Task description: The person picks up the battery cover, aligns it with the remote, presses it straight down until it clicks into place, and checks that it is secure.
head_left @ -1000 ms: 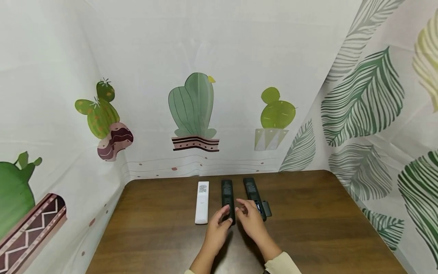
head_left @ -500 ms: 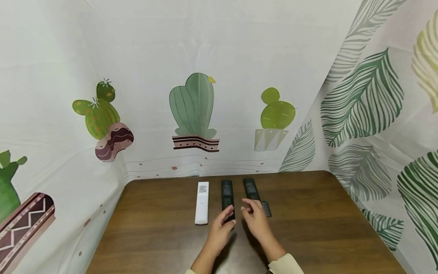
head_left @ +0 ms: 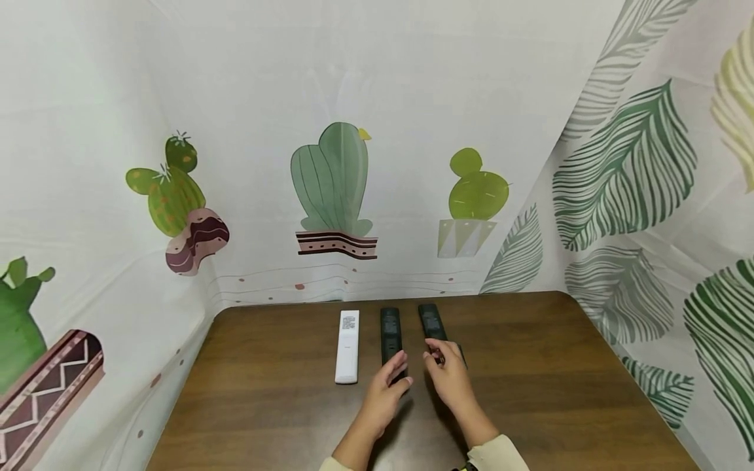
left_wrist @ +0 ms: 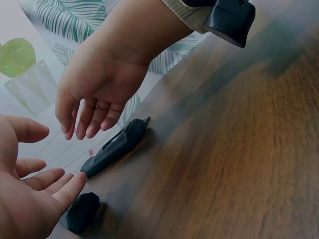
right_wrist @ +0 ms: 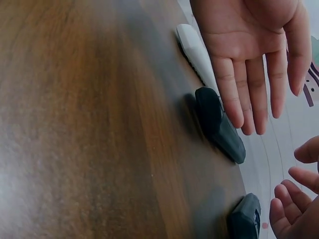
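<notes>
Two black remote controls lie back side up on the brown table. My left hand hovers over the near end of the middle black remote, fingers relaxed and holding nothing. In the right wrist view the fingers of that left hand hang straight beside the remote. My right hand is above the right black remote, its fingers loosely bent with nothing seen between them. It covers that remote's near half. A loose dark battery cover pokes out at the remote's right side, mostly hidden.
A white remote control lies back side up to the left of the black ones. The wooden table ends at a cloth backdrop printed with cacti and leaves.
My right hand has moved right, from between the two black remotes to above the right one, now covering most of the battery cover. The left hand has shifted slightly right. The remotes have stayed put.
</notes>
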{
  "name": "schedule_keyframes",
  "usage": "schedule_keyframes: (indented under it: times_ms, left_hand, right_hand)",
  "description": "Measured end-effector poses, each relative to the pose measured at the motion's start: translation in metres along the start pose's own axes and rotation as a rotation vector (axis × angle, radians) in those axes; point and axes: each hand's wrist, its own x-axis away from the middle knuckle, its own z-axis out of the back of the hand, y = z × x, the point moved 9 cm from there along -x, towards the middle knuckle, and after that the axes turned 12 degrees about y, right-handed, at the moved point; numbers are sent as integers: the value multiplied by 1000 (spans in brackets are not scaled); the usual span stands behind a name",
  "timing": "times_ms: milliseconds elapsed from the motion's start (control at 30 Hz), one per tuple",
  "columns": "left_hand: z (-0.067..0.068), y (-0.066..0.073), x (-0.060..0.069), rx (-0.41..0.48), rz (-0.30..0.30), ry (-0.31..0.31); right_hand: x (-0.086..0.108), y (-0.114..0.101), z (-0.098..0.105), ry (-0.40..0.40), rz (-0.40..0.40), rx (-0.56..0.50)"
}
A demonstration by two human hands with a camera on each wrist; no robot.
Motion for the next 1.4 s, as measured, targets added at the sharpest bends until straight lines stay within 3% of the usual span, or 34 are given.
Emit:
schedule_keyframes:
  times_ms: [267,500,733,1400]
  left_hand:
    - [-5,-3,-1,4,9,0]
    - [-7,-1,0,-10,-4,-3]
    - [-12,-3,1,-18,20,-13]
    - [-25,-12,-2,-25,6,-26]
  right_hand:
    - [-4,5,8,40,3,13]
    - [-4,4,16,104,61,32]
    - [-8,14,18,63,-12,35]
    - [-14,35,32,93,-59,54]
